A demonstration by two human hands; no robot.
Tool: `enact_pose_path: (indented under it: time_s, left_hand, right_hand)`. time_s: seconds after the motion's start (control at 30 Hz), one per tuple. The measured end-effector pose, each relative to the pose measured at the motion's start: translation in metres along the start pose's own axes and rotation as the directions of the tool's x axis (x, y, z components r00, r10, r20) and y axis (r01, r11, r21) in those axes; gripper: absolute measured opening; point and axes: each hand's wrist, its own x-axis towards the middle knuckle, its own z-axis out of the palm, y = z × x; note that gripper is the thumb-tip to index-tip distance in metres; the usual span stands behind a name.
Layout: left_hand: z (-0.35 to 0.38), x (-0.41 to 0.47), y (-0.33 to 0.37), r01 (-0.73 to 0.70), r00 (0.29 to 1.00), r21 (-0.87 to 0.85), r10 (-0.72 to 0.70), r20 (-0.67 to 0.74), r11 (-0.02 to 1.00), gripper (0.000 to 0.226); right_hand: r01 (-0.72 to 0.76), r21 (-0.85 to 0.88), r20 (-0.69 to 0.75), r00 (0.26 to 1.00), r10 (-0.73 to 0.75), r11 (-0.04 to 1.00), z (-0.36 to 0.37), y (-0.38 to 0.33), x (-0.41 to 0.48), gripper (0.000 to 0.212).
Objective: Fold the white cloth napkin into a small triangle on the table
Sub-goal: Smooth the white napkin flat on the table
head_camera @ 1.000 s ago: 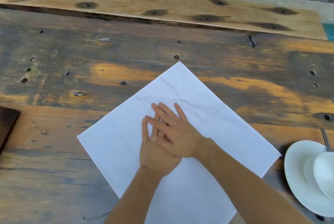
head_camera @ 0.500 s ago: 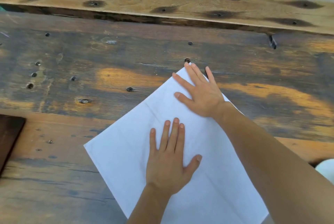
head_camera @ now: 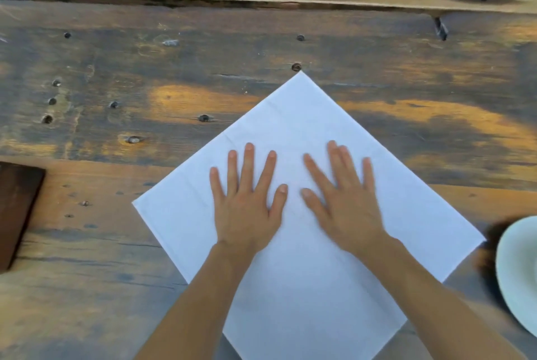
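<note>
Table fills the view: rough, weathered planks, grey and orange in patches, studded with dark nail holes, with a paler plank running across the far edge. No damage noted beyond wear.

Napkin lies flat at centre, turned as a diamond, one corner pointing away and just short of a nail hole, side corners reaching left and right, near corner cut off by the bottom of the view. Single layer as far as can be seen; no fold made yet. Faint crease lines cross it (soft, hard to trace).

Both forearms come in from the bottom edge and rest over the near half of the napkin.

Plate, white, sits at the right edge, partly out of view, near the napkin's right corner but apart from it.

Dark brown board sits at the left edge, well apart from the napkin; what it is cannot be told.

Left hand lies palm down on the napkin just left of its middle, fingers spread and straight, gripping nothing.

Right hand lies palm down just beside it, thumbs close but not touching, fingers likewise extended and flat on the cloth, gripping nothing (slightly blurred).
</note>
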Motion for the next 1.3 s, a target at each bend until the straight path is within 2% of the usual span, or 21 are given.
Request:
enact_pose_path:
  time_s: [0.13, 0.23, 0.3, 0.4, 0.43, 0.57, 0.7, 0.77, 0.87, 0.97, 1.03, 1.17, 1.3]
  left_hand:
    - [-0.005, -0.004, -0.02, 0.05, 0.998, -0.009, -0.05, 0.024, 0.999, 0.065]
    - [-0.006, -0.003, -0.021, 0.063, 0.998, -0.012, -0.063, 0.026, 0.998, 0.065]
    - [-0.008, -0.002, -0.001, -0.018, 1.0, -0.022, 0.017, -0.026, 1.0, 0.064]
    - [-0.006, 0.002, 0.047, -0.295, 0.955, -0.072, 0.292, -0.054, 0.953, 0.06]
    - [-0.003, 0.004, 0.057, -0.344, 0.939, -0.08, 0.342, -0.042, 0.935, 0.059]
    - [0.01, 0.009, 0.063, -0.329, 0.944, -0.025, 0.329, -0.006, 0.944, 0.058]
    - [0.007, 0.011, 0.061, -0.346, 0.938, -0.005, 0.346, 0.019, 0.938, 0.058]
    - [0.004, 0.006, 0.065, -0.326, 0.945, 0.002, 0.326, 0.007, 0.945, 0.058]
    - [0.003, -0.033, 0.081, -0.372, 0.927, 0.005, 0.372, -0.054, 0.928, 0.061]
    - [0.009, -0.104, 0.091, -0.466, 0.885, -0.038, 0.465, -0.035, 0.884, 0.064]
    - [0.012, -0.143, 0.082, -0.439, 0.898, -0.069, 0.439, -0.014, 0.896, 0.065]
    - [0.006, -0.184, 0.034, -0.297, 0.954, -0.062, 0.298, 0.015, 0.953, 0.066]
    - [-0.007, -0.214, -0.019, -0.15, 0.98, 0.005, 0.148, 0.133, 0.989, 0.071]
  right_hand:
    - [-0.213, -0.075, -0.017, 0.977, 0.212, 0.974, -0.016, 0.057, -0.034, 0.066]
    - [-0.313, -0.117, 0.022, 0.948, 0.317, 0.943, -0.023, 0.07, -0.041, 0.069]
    - [-0.315, -0.058, -0.006, 0.949, 0.315, 0.947, -0.024, 0.06, -0.039, 0.07]
    - [-0.244, 0.058, -0.089, 0.965, 0.248, 0.968, -0.021, 0.026, -0.045, 0.067]
    - [-0.215, 0.066, -0.103, 0.97, 0.221, 0.974, -0.016, 0.016, -0.052, 0.065]
    - [-0.193, -0.034, -0.056, 0.98, 0.191, 0.981, 0.001, 0.023, -0.09, 0.065]
    - [-0.387, -0.019, -0.065, 0.921, 0.385, 0.922, -0.005, 0.07, -0.122, 0.069]
    - [-0.423, -0.008, -0.048, 0.905, 0.422, 0.906, -0.007, 0.077, -0.128, 0.07]
    - [-0.435, -0.014, -0.033, 0.9, 0.435, 0.9, -0.007, 0.076, -0.127, 0.07]
    - [-0.46, -0.014, -0.039, 0.887, 0.459, 0.888, -0.007, 0.074, -0.125, 0.07]
    - [-0.455, -0.012, -0.036, 0.89, 0.454, 0.89, -0.008, 0.074, -0.126, 0.07]
    - [-0.447, -0.015, -0.023, 0.894, 0.447, 0.894, -0.009, 0.074, -0.126, 0.069]
    - [-0.444, -0.034, 0.003, 0.896, 0.444, 0.895, -0.01, 0.074, -0.125, 0.07]
